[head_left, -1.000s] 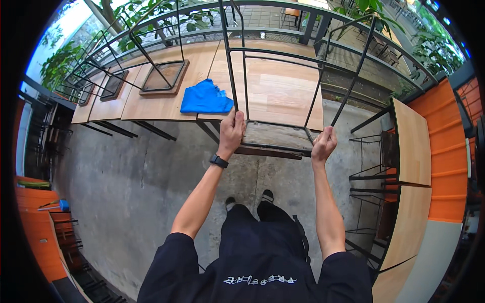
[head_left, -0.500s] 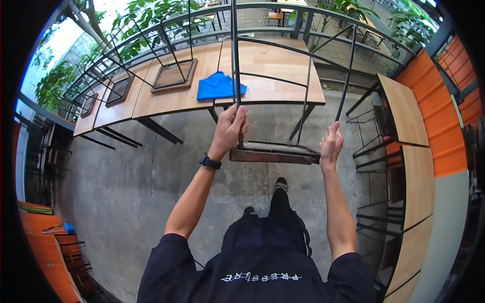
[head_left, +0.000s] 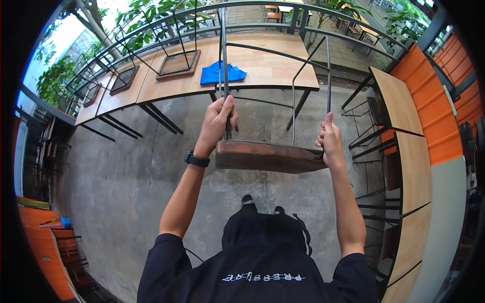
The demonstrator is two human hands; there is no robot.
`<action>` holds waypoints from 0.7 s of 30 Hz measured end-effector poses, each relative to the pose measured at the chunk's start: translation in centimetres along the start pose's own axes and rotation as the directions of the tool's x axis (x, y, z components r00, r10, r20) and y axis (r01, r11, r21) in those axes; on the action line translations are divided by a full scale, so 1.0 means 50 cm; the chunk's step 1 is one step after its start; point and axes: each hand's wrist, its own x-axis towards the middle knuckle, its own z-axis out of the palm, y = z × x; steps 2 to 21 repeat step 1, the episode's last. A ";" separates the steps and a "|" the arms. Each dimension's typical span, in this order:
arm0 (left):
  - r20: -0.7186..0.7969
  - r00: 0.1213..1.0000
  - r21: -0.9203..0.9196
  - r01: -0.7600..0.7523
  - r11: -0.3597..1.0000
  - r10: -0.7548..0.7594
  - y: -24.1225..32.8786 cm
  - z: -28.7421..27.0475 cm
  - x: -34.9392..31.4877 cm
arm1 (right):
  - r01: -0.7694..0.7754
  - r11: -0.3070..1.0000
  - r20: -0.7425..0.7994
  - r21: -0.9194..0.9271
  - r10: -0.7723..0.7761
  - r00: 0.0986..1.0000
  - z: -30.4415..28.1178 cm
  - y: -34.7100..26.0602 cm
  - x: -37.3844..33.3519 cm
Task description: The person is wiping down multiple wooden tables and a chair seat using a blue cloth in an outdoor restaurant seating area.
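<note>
I hold a stool (head_left: 270,155) upside down in front of me, its brown wooden seat lowest and its thin dark metal legs pointing up and away. My left hand (head_left: 217,123) is closed round one leg just above the seat's left end. Round a leg at the right end my right hand (head_left: 329,141) is closed, thumb pointing up. Behind the stool's legs, a crumpled blue cloth (head_left: 212,74) lies on the wooden table (head_left: 268,48) ahead. The seat hangs over the concrete floor, apart from the table's near edge.
Upturned stools (head_left: 177,64) stand on the row of tables to the left. A railing (head_left: 298,22) runs behind them, with plants beyond. More tables (head_left: 411,166) line the right side, with stools beneath. A blue dustpan-like object (head_left: 65,222) is at far left.
The stool has tilted, so its seat's underside shows less and its broad outer face more. Both hands moved slightly left with it. My feet have shifted in a step.
</note>
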 end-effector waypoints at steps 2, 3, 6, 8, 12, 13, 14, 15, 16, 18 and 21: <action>-0.007 1.000 -0.021 -0.001 1.000 0.001 -0.001 0.009 -0.007 | -0.026 1.000 0.036 -0.002 0.026 0.999 -0.012 -0.006 -0.007; -0.007 1.000 -0.021 -0.001 1.000 0.001 -0.001 0.009 -0.007 | -0.026 1.000 0.036 -0.002 0.026 0.999 -0.012 -0.006 -0.007; -0.007 1.000 -0.021 -0.001 1.000 0.001 -0.001 0.009 -0.007 | -0.026 1.000 0.036 -0.002 0.026 0.999 -0.012 -0.006 -0.007; -0.007 1.000 -0.021 -0.001 1.000 0.001 -0.001 0.009 -0.007 | -0.026 1.000 0.036 -0.002 0.026 0.999 -0.012 -0.006 -0.007; -0.007 1.000 -0.021 -0.001 1.000 0.001 -0.001 0.009 -0.007 | -0.026 1.000 0.036 -0.002 0.026 0.999 -0.012 -0.006 -0.007; -0.007 1.000 -0.021 -0.001 1.000 0.001 -0.001 0.009 -0.007 | -0.026 1.000 0.036 -0.002 0.026 0.999 -0.012 -0.006 -0.007; -0.007 1.000 -0.021 -0.001 1.000 0.001 -0.001 0.009 -0.007 | -0.026 1.000 0.036 -0.002 0.026 0.999 -0.012 -0.006 -0.007; -0.007 1.000 -0.021 -0.001 1.000 0.001 -0.001 0.009 -0.007 | -0.026 1.000 0.036 -0.002 0.026 0.999 -0.012 -0.006 -0.007; -0.007 1.000 -0.021 -0.001 1.000 0.001 -0.001 0.009 -0.007 | -0.026 1.000 0.036 -0.002 0.026 0.999 -0.012 -0.006 -0.007; -0.007 1.000 -0.021 -0.001 1.000 0.001 -0.001 0.009 -0.007 | -0.026 1.000 0.036 -0.002 0.026 0.999 -0.012 -0.006 -0.007; -0.007 1.000 -0.021 -0.001 1.000 0.001 -0.001 0.009 -0.007 | -0.026 1.000 0.036 -0.002 0.026 0.999 -0.012 -0.006 -0.007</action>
